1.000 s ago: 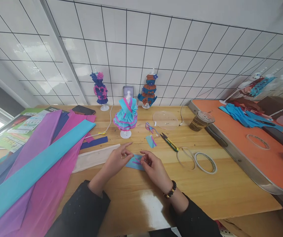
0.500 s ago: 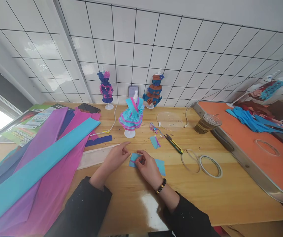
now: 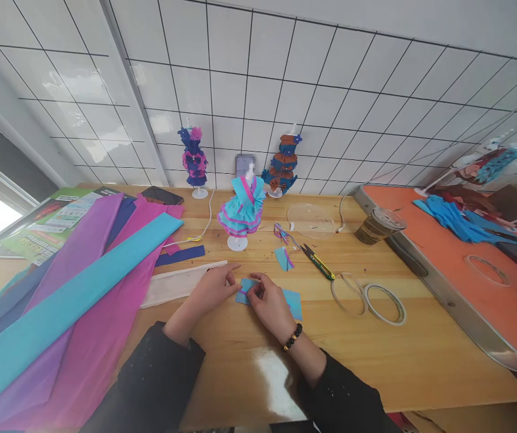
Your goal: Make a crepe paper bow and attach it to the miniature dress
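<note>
A light blue crepe paper piece (image 3: 244, 291) with a thin purple strip across it lies on the wooden table in front of me. My right hand (image 3: 268, 304), a beaded bracelet at its wrist, pinches this piece between thumb and fingers. More blue crepe paper (image 3: 293, 304) shows behind that hand. At the left edge of the piece is my left hand (image 3: 216, 287), its thumb tip touching or very near the paper and its index finger stretched out apart from it. Beyond both hands stands a small dress form in a ruffled blue and pink paper dress (image 3: 243, 207).
Thread snips (image 3: 318, 262), a tape roll (image 3: 385, 304) and a blue-purple scrap (image 3: 283, 258) lie to the right. A lidded cup (image 3: 379, 226) stands by an orange tabletop (image 3: 457, 270). Coloured crepe sheets (image 3: 78, 288) cover the left. Two dressed forms stand against the tiled wall.
My left hand has moved slightly right, its thumb now at the paper's left edge. My right hand keeps its pinch in nearly the same place.
</note>
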